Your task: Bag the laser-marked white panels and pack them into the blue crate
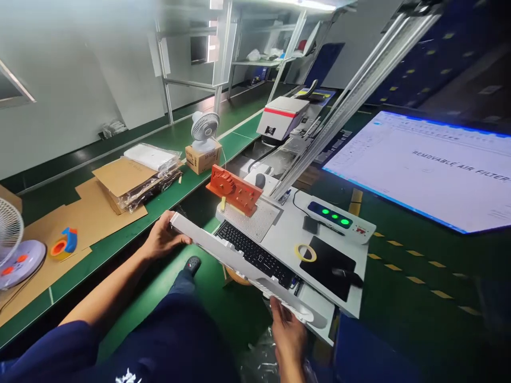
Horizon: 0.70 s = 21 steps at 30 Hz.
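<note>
Head view is showing the person holding a long white panel (243,266) by both ends, so it's spanning between the hands right over the black keyboard (255,252). Left hand (162,239) is wrapping the far end, right hand (287,330) is gripping the rounded near end from below. An orange jig (233,189) is sitting just past it on the desk (359,298).
</note>
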### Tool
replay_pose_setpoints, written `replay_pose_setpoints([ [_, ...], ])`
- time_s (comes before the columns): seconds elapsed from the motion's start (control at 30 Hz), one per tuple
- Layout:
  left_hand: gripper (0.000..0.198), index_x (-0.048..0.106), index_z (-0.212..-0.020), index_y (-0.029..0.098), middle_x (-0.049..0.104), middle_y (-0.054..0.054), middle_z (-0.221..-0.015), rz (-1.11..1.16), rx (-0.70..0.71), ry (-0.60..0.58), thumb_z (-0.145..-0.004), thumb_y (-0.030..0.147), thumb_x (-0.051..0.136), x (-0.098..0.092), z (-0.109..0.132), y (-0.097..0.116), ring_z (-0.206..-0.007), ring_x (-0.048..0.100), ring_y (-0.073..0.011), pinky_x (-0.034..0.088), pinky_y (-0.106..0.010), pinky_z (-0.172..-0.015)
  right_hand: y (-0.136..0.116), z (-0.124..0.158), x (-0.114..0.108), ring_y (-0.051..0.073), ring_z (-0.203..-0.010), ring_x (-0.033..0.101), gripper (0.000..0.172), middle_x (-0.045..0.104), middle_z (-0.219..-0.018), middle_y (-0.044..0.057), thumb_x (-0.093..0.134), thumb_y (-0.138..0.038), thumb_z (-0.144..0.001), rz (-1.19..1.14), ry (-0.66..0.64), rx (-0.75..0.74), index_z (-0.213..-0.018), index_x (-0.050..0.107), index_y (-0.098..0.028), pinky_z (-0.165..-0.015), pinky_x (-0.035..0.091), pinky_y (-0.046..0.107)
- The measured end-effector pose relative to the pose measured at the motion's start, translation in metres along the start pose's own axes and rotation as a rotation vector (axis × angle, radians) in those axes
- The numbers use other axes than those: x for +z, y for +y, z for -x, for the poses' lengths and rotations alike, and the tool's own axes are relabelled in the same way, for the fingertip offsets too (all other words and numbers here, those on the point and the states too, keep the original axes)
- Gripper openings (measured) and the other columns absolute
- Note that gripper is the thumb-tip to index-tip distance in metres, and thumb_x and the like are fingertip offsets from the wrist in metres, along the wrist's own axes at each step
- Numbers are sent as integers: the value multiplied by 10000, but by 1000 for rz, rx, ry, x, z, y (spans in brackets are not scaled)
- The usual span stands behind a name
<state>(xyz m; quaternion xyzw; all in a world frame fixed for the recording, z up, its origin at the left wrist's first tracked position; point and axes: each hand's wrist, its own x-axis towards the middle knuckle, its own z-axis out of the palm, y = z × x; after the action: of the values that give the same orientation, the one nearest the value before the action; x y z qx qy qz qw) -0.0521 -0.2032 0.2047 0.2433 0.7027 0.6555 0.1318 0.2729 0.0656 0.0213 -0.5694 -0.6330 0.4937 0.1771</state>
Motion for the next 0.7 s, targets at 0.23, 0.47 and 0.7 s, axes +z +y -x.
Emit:
replay_pose_setpoints([
  [0.23,773,678,-1079,217,674,-24,-1030,-226,-81,-16,-479,390,1136,-6,-116,-143,-956,638,-251,554,-385,-924,-23,-36,47,580,-1230,724,964,828,-1200,276,585,-1004,-758,290,170,116,-1128,869,-161,-987,610,659],
  [0.47,854,688,-1276,220,733,-87,-1227,-227,-296,62,-547,414,1089,1,-263,-269,-1102,708,-298,573,-449,-1005,-97,-114,149,502,-1368,675,1163,687,-1507,304,681,-935,-802,217,182,46,-1551,626,-47,-1137,575,601],
  [0.7,946,661,-1349,230,749,-112,-1367,-85,-432,3,-524,346,1110,20,-350,-341,-1159,745,-290,613,-483,-1076,-101,-202,202,477,-1459,615,1112,692,-1515,278,676,-931,-796,260,149,90,-1503,671,-73,-1255,470,587],
])
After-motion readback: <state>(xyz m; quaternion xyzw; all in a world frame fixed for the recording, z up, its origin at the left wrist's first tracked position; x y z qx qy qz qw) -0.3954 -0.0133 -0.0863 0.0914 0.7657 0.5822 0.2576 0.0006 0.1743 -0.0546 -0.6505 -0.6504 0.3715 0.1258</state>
